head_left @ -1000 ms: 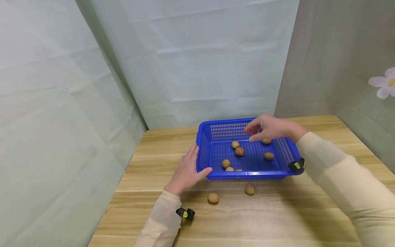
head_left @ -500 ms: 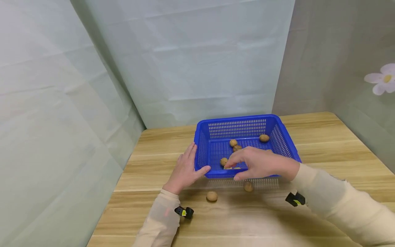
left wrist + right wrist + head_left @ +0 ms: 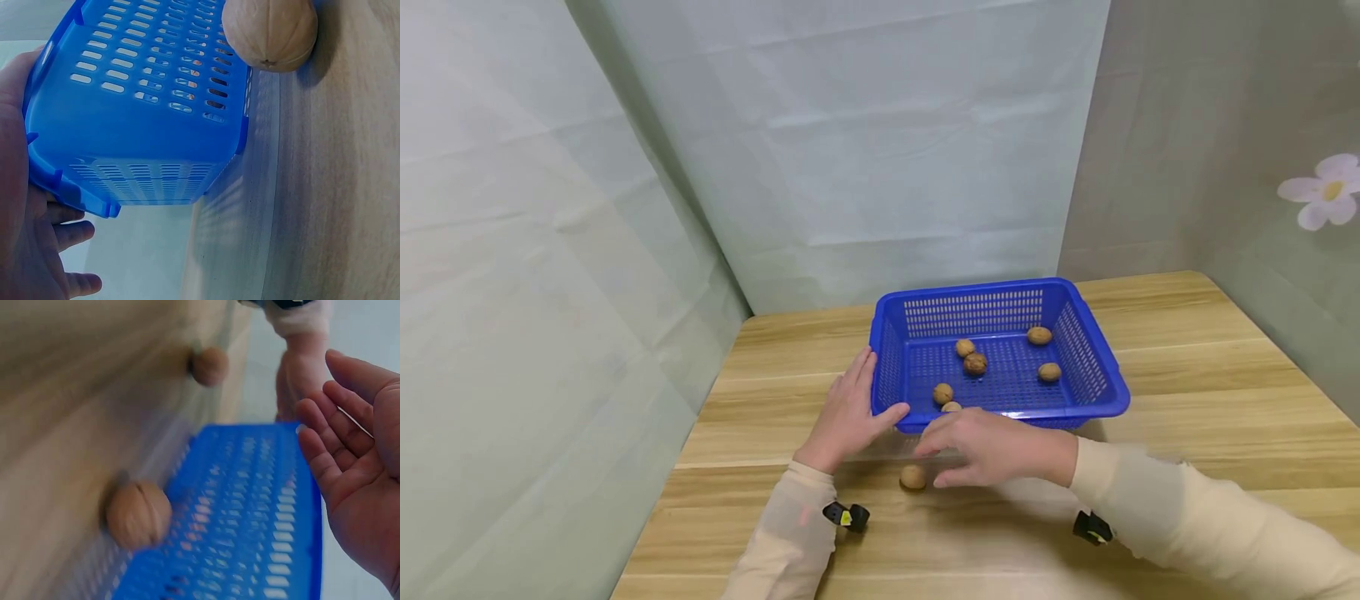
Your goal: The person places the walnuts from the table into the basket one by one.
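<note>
My left hand point(image 3: 842, 412) rests at the near left corner of a blue plastic basket point(image 3: 1078, 411); its straight fingers lie along the side and the thumb touches the front rim. Just before the basket's front, my right hand point(image 3: 988, 450) hovers over the table with loosely bent fingers and nothing in them. One walnut point(image 3: 913, 477) lies on the wood between both hands. A second walnut point(image 3: 139, 515) shows on the table in the right wrist view, while my right hand covers it in the head view. Inside the basket sit several walnuts point(image 3: 975, 364), spread apart.
The wooden table point(image 3: 752, 475) extends to the left, right and front of the basket. Behind it hangs a pale cloth backdrop point(image 3: 910, 167), with more cloth at both sides.
My right hand has come from over the basket's far right part, across the front rim, to above the table. The left hand keeps its place at the corner.
</note>
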Motion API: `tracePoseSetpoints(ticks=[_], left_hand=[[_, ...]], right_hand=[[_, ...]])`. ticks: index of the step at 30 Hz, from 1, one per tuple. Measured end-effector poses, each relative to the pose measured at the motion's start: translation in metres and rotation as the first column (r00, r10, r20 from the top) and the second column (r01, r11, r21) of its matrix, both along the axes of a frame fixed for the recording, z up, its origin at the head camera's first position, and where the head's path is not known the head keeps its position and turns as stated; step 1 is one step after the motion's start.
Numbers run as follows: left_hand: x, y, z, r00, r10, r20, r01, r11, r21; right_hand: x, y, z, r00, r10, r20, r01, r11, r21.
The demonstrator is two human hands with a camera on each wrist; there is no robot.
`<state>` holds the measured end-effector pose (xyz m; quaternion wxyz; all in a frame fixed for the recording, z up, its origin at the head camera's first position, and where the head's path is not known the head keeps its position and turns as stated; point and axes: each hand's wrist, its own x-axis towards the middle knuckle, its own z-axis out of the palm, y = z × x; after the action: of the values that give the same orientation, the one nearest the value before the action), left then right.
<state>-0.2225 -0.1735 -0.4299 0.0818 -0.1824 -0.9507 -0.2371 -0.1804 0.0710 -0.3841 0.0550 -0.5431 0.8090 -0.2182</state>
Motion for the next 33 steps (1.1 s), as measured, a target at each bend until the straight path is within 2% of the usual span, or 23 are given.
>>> tracePoseSetpoints(ticks=[4, 7, 12, 17, 25, 33], left_hand=[[0.000, 0.000, 0.000, 1.000, 0.001, -0.003, -0.001, 1.000, 0.000], [0.000, 0.000, -0.001, 1.000, -0.001, -0.001, 0.001, 1.000, 0.001], [0.000, 0.000, -0.001, 1.000, 0.002, 0.005, -0.002, 1.000, 0.002], [0.000, 0.000, 0.000, 1.000, 0.003, 0.014, -0.003, 1.000, 0.004], [0.000, -0.001, -0.001, 1.000, 0.003, 0.007, -0.003, 1.000, 0.010], [0.001, 0.000, 0.000, 1.000, 0.000, 0.010, 0.000, 1.000, 0.008]], right_hand=[[0.003, -0.011, -0.014, 0.999, 0.046, 0.004, -0.046, 0.999, 0.011], [0.003, -0.016, -0.026, 0.999, 0.040, 0.018, -0.040, 0.999, 0.026], [0.002, -0.023, -0.045, 0.999, -0.041, 0.028, 0.039, 0.997, 0.059], [0.002, -0.027, -0.057, 0.988, -0.140, 0.064, 0.133, 0.986, 0.105], [0.000, -0.031, -0.066, 0.980, -0.168, 0.107, 0.156, 0.982, 0.108], [-0.004, -0.032, -0.070, 0.987, -0.143, 0.080, 0.135, 0.987, 0.088]])
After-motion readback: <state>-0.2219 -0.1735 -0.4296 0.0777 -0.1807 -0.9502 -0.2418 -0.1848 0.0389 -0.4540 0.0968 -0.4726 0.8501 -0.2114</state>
